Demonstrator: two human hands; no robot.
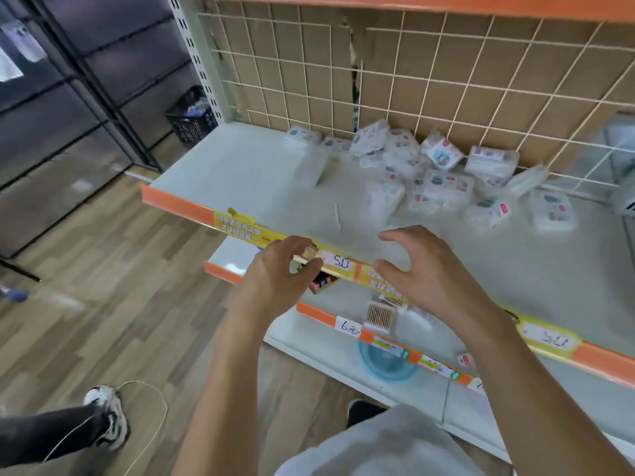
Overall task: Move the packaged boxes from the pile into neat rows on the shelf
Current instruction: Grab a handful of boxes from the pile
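Observation:
A loose pile of small white packaged boxes [436,173] lies on the pale shelf [233,166], bunched against the wire-grid back wall right of centre. Some boxes are flat, others lean or stand on edge. My left hand [281,269] hovers over the shelf's orange front edge with fingers curled and nothing in it. My right hand [422,266] is beside it, slightly further in over the shelf, fingers spread and empty. Both hands are well short of the pile.
The shelf's front rail [240,228] carries yellow price labels. Lower shelves hold a box of cotton swabs [379,316] and a blue bowl [386,364]. Another person's leg and sneaker [106,417] stand at lower left. A black crate [192,118] sits on the floor beyond the shelf.

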